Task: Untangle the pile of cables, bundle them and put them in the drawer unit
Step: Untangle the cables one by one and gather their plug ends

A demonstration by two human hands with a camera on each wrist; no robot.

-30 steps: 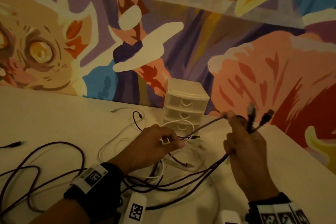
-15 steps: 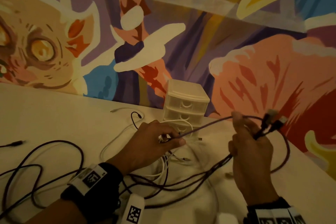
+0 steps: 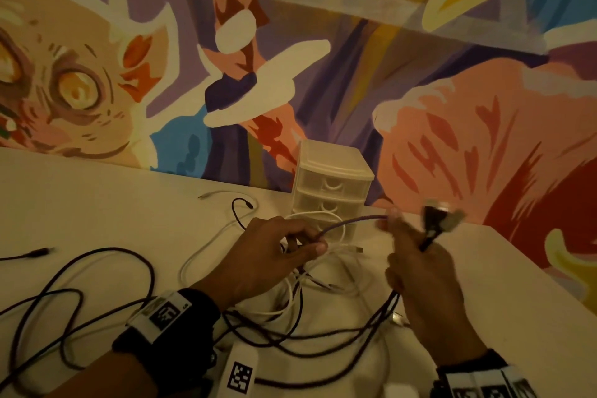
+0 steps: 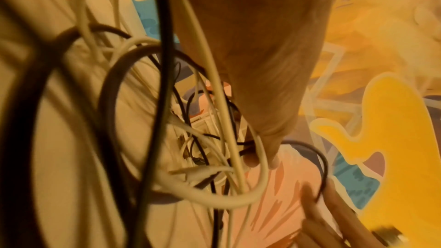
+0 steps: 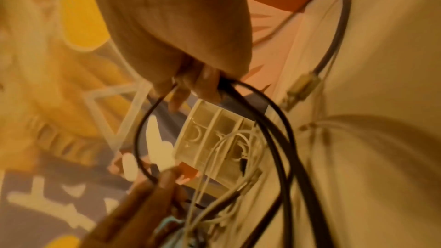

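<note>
A tangle of dark purple and white cables [image 3: 290,310] lies on the cream table [image 3: 97,210]. My left hand [image 3: 310,244] pinches a dark purple cable [image 3: 352,223] [image 4: 317,159] above the pile. That strand arcs right to my right hand [image 3: 416,255], which grips the same cable's folded strands [image 5: 267,120] with its two plug ends [image 3: 442,213] sticking up, blurred. The small white three-drawer unit [image 3: 332,184] [image 5: 214,139] stands by the wall just behind both hands, drawers closed.
More dark cable loops [image 3: 80,294] spread over the table's left side, and a loose plug [image 3: 38,251] lies at the far left. A thin white cable [image 3: 223,194] lies near the painted wall [image 3: 323,58]. The table's right edge [image 3: 549,281] runs close to my right hand.
My right hand has shifted left and down toward my left hand, and the cable loop that hung to its right is gone. The left hand has barely moved.
</note>
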